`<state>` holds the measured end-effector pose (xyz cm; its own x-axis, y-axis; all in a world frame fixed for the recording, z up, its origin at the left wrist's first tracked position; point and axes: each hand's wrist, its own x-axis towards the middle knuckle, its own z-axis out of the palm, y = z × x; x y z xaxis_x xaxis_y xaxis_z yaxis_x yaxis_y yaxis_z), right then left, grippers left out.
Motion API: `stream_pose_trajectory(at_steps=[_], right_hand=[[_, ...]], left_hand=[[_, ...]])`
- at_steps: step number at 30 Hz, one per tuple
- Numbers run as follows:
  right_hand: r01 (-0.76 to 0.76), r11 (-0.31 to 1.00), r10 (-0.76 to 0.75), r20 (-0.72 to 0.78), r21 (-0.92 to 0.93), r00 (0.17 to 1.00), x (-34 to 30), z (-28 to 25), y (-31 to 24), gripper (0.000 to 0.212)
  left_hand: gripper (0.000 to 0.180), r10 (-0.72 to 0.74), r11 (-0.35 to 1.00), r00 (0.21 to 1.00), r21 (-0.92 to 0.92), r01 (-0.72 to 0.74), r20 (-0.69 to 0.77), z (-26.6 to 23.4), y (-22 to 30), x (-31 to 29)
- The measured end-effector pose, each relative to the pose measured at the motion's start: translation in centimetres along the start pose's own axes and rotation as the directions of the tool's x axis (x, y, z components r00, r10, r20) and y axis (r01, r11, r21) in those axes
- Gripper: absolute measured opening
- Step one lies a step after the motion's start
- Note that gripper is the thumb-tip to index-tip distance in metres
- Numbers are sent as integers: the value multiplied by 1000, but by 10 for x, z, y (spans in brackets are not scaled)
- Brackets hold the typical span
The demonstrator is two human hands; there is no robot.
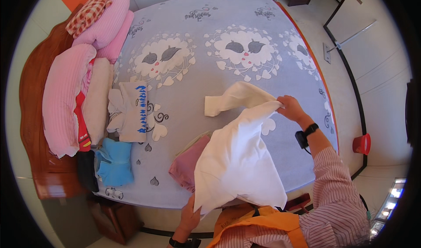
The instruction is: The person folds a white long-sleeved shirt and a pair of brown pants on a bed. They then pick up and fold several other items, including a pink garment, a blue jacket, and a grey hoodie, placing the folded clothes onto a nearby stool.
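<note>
A white long-sleeved top [237, 160] is stretched between my two hands over the near edge of the bed. My right hand [291, 109] pinches its upper right part, and one cream-white sleeve [239, 96] trails away to the left across the sheet. Down at the near left, my left hand [189, 214] grips the lower left edge of the top, partly covered by the cloth. A pink folded garment [189, 162] lies on the bed, partly under the white top's left side.
On the left lie a folded light-grey sweatshirt with blue lettering [128, 111], a folded blue garment [115, 162] and a dark garment [88, 171]. Pink pillows [66, 101] rest by the wooden headboard [33, 112]. A red bin [362, 144] stands by the right wall.
</note>
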<state>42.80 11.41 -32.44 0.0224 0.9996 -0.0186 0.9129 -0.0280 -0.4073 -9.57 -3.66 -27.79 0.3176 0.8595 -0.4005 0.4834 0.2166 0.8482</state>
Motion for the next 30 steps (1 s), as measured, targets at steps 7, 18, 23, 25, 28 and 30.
stream_pose_trajectory(at_steps=[7, 18, 23, 25, 28, 30], right_hand=[[-212, 920, 367, -533, 330, 762, -199, -76, -6, 17], [-195, 977, 81, -997, 81, -4, -547, -236, -113, 26], [-169, 983, 51, -989, 75, -140, -518, -252, -82, 26], [-214, 959, 167, -982, 183, -94, -472, -247, -31, 26], [-132, 935, 347, -925, 329, 154, -368, -229, 47, 28], [-307, 924, 332, -873, 226, 356, -290, -215, 106, 23]], left_hand=[[45, 386, 919, 893, 187, -348, -232, -20, 47, 6], [37, 951, 294, 266, 730, -617, -158, -31, 139, -142], [39, 887, 460, 279, 658, -596, -368, -3, 174, -78], [36, 933, 359, 196, 723, -591, -303, 1, 195, -21], [29, 931, 363, 261, 691, -626, -253, 12, 208, 106], [30, 941, 333, 269, 696, -636, -204, 48, 220, 208]])
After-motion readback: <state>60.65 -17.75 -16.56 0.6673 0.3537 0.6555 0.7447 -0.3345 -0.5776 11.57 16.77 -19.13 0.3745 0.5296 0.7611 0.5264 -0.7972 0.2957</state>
